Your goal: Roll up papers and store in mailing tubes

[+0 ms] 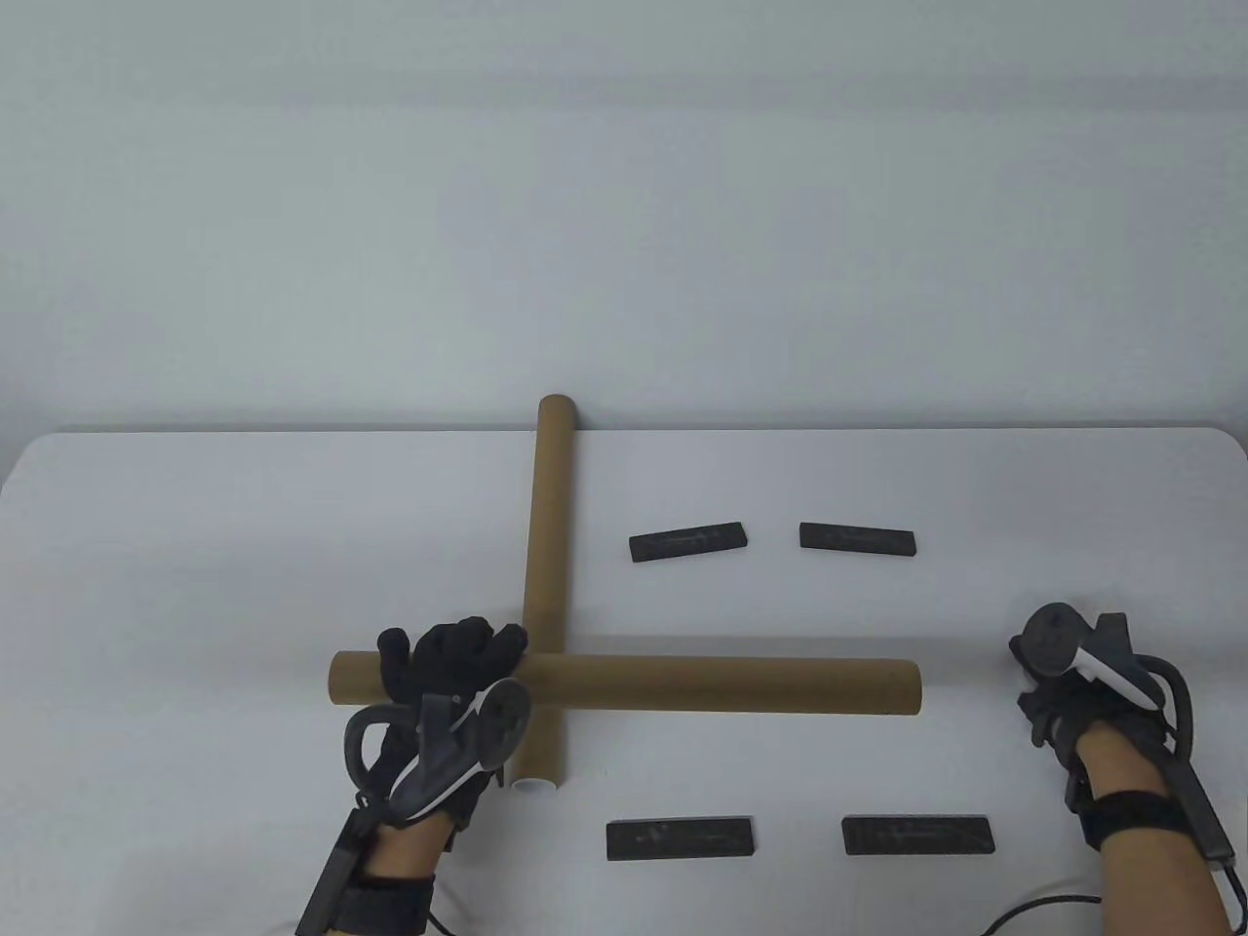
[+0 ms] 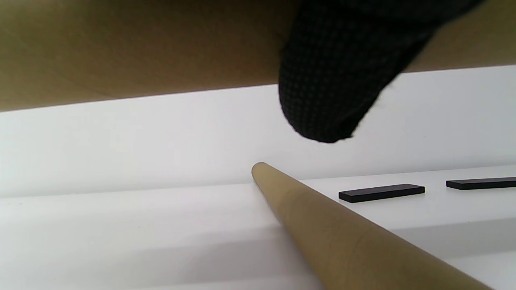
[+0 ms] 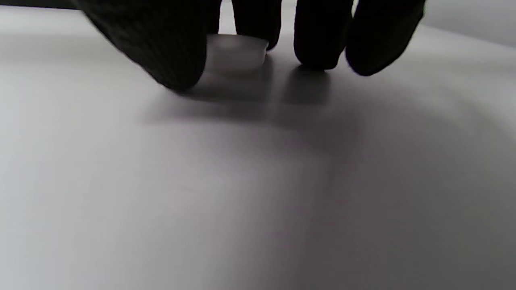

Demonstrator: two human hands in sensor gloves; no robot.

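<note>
At six o'clock on the white worktop (image 1: 195,546) lie two flat black bars (image 1: 680,838), side by side. The upright-running mailing tube (image 1: 546,585) ends nearest with a white cap (image 1: 534,784) and reaches away toward twelve o'clock; whether anything is inside either tube cannot be told. Across it lies the second mailing tube (image 1: 721,684), running nine to three. The left hand (image 1: 448,673) curls its grip over this crosswise tube near its left end, fingers wrapped around the top, wrist low toward seven o'clock. At four o'clock the right hand (image 1: 1058,697) points down, fingertips (image 3: 318,44) bent around a small white plastic cap (image 3: 236,54) on the worktop. Farther off, near one o'clock, two more black bars (image 1: 688,542) lie apart.
</note>
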